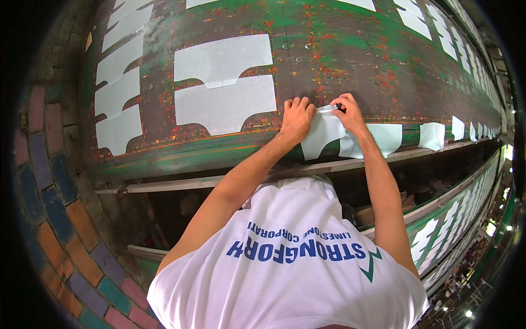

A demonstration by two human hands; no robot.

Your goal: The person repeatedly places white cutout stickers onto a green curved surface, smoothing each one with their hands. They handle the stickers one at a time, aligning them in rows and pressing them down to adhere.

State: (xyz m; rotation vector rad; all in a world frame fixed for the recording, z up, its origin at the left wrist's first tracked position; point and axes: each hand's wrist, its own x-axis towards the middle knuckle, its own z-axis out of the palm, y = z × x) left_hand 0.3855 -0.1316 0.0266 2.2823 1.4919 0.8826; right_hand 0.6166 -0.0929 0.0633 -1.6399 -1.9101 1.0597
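Observation:
A white cut fabric piece [322,137] hangs over the near edge of the long stained table, its upper part on the tabletop. My left hand [298,118] is closed at its upper left corner, fingers curled down. With thumb and fingers pinched, my right hand [350,114] holds the upper right part, where the cloth is folded. Something small and dark shows at the right fingertips; I cannot make out what it is. Just right of the held piece, another white fabric piece [385,139] drapes over the same edge, partly behind my right forearm.
Two white fabric panels [223,104] lie flat left of my hands, beyond them a column of more panels [118,130]. A rail [219,182] runs along the table [350,66]. Further pieces [432,136] hang along the edge at right. A second table [438,233] stands behind me.

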